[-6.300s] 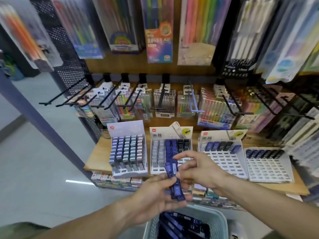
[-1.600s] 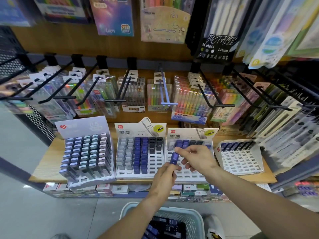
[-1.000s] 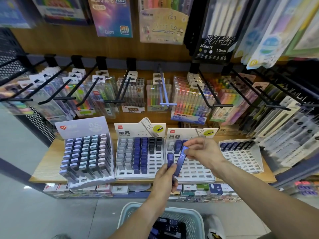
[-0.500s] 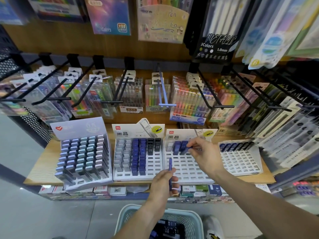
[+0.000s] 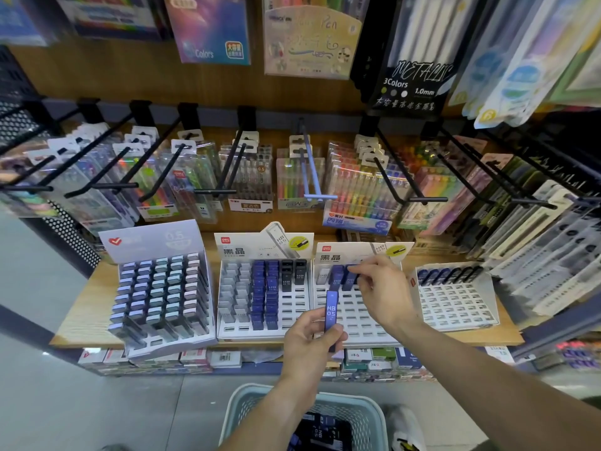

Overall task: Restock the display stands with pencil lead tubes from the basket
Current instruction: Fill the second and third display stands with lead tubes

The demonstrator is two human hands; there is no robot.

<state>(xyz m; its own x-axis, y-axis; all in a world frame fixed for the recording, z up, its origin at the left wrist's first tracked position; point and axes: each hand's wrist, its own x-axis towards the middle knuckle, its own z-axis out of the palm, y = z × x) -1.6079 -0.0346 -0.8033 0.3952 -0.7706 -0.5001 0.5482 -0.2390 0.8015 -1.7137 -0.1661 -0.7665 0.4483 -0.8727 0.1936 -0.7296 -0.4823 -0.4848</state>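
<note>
Blue plastic pencil lead tube marked HB 0.5 [image 5: 331, 312] stands upright, pinched in left hand [image 5: 313, 341] over white slotted cardboard display stand [image 5: 357, 320]. Right hand [image 5: 382, 289] fingers pinch another blue tube [image 5: 350, 277] in the stand's top row. Pale green mesh plastic basket [image 5: 240, 415] below holds more tubes.

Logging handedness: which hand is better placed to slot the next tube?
Probably right. The right hand is already at the third stand's top row; the left hand just holds a spare blue tube below it.

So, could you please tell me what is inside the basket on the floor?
Blue and black pencil lead tubes lie in the basket. The left forearm covers part of them, so no count is possible.
</note>
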